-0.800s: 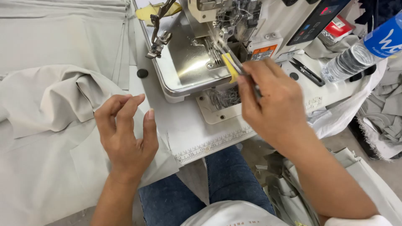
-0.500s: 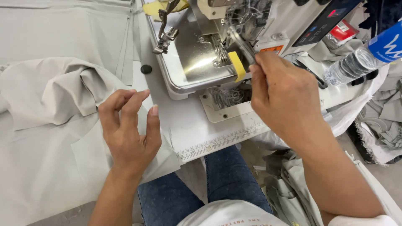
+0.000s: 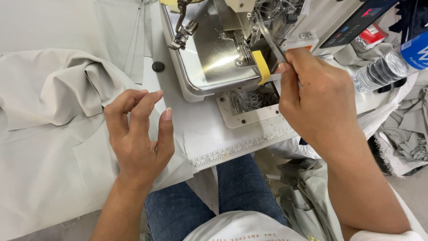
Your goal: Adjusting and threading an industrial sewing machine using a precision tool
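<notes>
Presently, a pair of slim metal tweezers [image 3: 269, 36] is held pinched between the thumb and fingers of the right hand [image 3: 318, 100], which is raised at the right side of the sewing machine [image 3: 214, 58]. The tweezer tips are directed up into the machine's threading area, where loops and wires are seen; whether a thread is caught between the tips cannot be told. A yellow tab [image 3: 261, 67] is fixed at the edge of the polished metal bed, just beside the right thumb. Below it, a tangle of grey thread [image 3: 252, 99] is seen inside an opened cavity with a white plate around it.

The left hand [image 3: 139, 138] is held palm up over the table's front part, its fingers loosely curled and spread; nothing is gripped in it. It hovers above the pale grey fabric [image 3: 53, 116], which is bunched in folds at the left and lies flat beneath the wrist. A small black knob [image 3: 158, 66] is noted on the table between the fabric and the machine. A ruler strip [image 3: 243, 147] is fixed along the table's front edge. A clear plastic bottle [image 3: 392, 62] with a blue label lies at the far right, well apart from both hands. Blue-jeaned legs are seen below the table edge.
</notes>
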